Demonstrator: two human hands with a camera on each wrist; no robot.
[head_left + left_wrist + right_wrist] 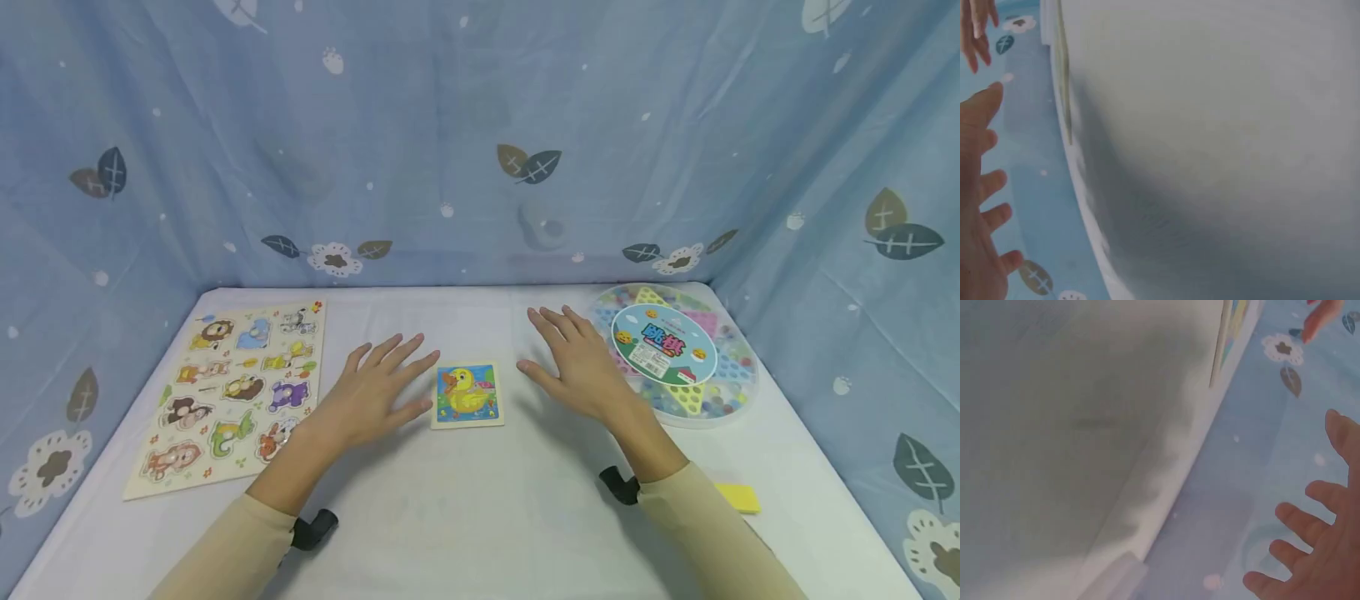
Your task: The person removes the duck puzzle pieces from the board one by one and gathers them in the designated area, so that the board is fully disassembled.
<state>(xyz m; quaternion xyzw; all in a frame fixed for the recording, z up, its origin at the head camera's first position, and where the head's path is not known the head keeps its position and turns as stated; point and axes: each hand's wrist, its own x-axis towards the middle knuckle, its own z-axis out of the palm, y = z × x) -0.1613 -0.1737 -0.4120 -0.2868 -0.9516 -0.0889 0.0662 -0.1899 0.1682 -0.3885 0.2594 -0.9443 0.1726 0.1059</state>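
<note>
A small square duck puzzle (467, 395) lies flat on the white table, between the two hands. To its left, the left hand (372, 392) hovers with fingers spread and holds nothing. The right hand (581, 367) is to the right of the puzzle, palm down, fingers extended, holding nothing. Its nearest neighbour on the other side is a round, clear Chinese checkers box (701, 400) with a printed label. In the left wrist view the left hand (979, 206) shows at the left edge; the right hand (1329, 537) shows at the right edge of the right wrist view.
An animal peg puzzle board (247, 387) lies at the left of the table (480, 517). Beside the right sleeve is a yellow item (738, 497), partly hidden. A blue leaf-patterned curtain (450, 125) encloses the back and sides.
</note>
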